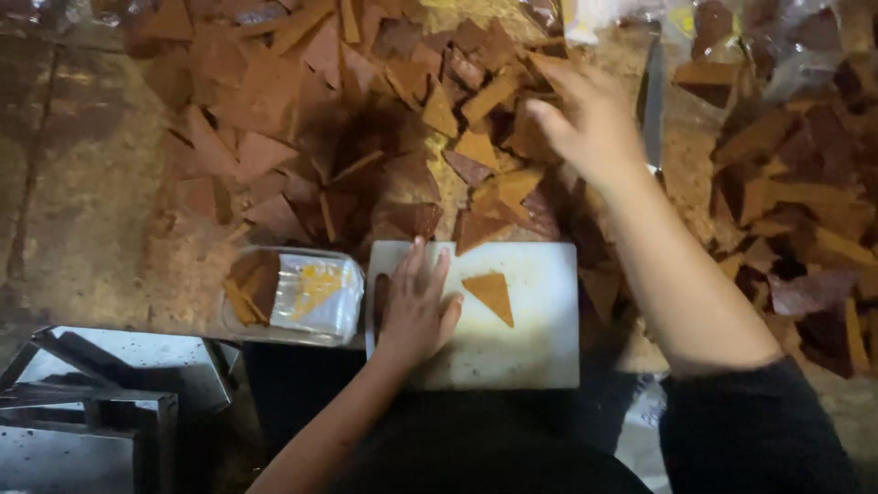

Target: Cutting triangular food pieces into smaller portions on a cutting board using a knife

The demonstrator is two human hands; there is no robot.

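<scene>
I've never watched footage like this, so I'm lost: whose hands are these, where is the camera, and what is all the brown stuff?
There is one picture, taken by a camera worn on a person's head, looking down at their own two bare hands. The left hand rests flat on a white rectangular cutting board. A single orange-brown triangular piece lies on the board beside it. The right hand reaches out over a big heap of brown triangular pieces spread across the worn work surface; it seems to hold nothing. Left of the board sits a clear plastic tray with a few scraps inside.
</scene>
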